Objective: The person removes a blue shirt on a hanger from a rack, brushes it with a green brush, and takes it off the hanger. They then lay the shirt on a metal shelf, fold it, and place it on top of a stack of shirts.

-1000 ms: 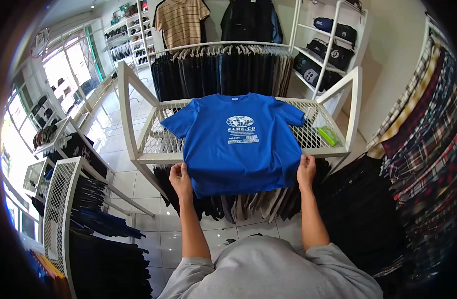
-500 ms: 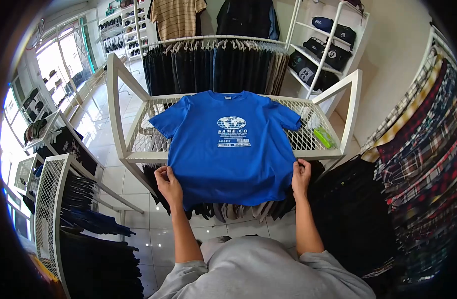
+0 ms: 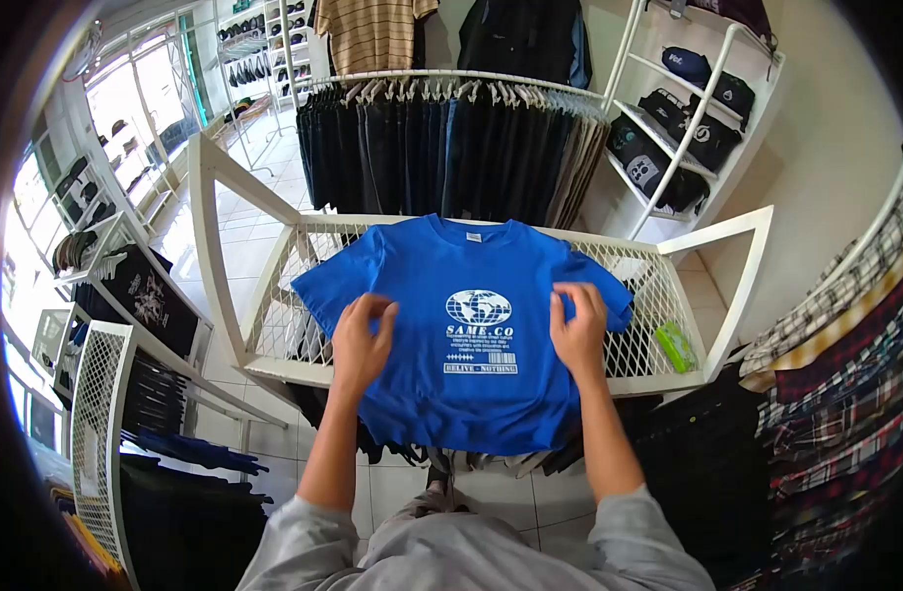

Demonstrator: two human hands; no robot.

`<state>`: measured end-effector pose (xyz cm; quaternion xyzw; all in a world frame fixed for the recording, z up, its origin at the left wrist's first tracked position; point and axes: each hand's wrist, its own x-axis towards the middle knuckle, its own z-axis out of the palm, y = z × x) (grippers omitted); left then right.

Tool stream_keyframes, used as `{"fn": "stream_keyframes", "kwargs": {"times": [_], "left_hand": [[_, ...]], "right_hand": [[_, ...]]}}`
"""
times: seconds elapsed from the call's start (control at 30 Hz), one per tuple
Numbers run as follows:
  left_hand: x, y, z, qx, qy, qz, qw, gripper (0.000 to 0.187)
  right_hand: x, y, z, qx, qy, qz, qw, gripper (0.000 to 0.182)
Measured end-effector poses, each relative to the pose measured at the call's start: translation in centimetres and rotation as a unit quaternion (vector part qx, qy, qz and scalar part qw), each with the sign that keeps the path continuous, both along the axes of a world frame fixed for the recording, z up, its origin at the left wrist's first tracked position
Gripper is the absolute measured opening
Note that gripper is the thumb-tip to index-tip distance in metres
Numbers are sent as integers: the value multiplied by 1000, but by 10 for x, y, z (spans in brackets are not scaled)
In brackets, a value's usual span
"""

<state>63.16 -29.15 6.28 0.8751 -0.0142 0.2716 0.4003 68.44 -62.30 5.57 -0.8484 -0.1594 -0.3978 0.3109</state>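
Observation:
A blue T-shirt point(image 3: 422, 286) with a white globe print and lettering lies face up across a white mesh rack, collar at the far side. Its lower part hangs over the near bar in soft folds. Over the left side of the chest hovers my left hand point(image 3: 361, 340), fingers loosely curved with a gap to the thumb. My right hand point(image 3: 579, 330) is over the opposite side, beside the print, its thumb and forefinger apart. Neither hand grips the fabric.
A bright green packet point(image 3: 676, 348) lies at the right end of the mesh rack point(image 3: 284, 369). Behind hang dark trousers point(image 3: 422, 148). Shelves with caps and bags point(image 3: 688, 128) stand at back right; plaid shirts point(image 3: 836, 394) hang on the right.
Both hands have let go of the shirt's lower sides and moved up and inward over its chest. The camera view has shifted, and the hem looks more bunched.

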Motion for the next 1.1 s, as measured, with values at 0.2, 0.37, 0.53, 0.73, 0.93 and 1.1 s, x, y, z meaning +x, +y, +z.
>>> {"fn": "stream_keyframes", "kwargs": {"times": [0.2,0.37,0.53,0.73,0.93,1.1], "left_hand": [[158,5,-14,90,-21,-81,992,23],[225,24,-42,183,-36,-19,982,26],[229,26,-64,160,-67,28,984,29],[229,22,-54,135,-59,33,989,13],[230,18,-50,115,-56,28,991,8],[230,17,-45,87,-75,19,993,10]], "right_hand": [[150,7,-19,-84,49,-13,995,16],[193,7,-41,-110,106,-120,981,19],[192,0,-63,-98,84,-189,974,22],[192,-3,-56,-130,83,-157,975,16],[193,1,-44,-93,75,-90,989,13],[188,2,-36,-15,101,-33,994,14]]}}
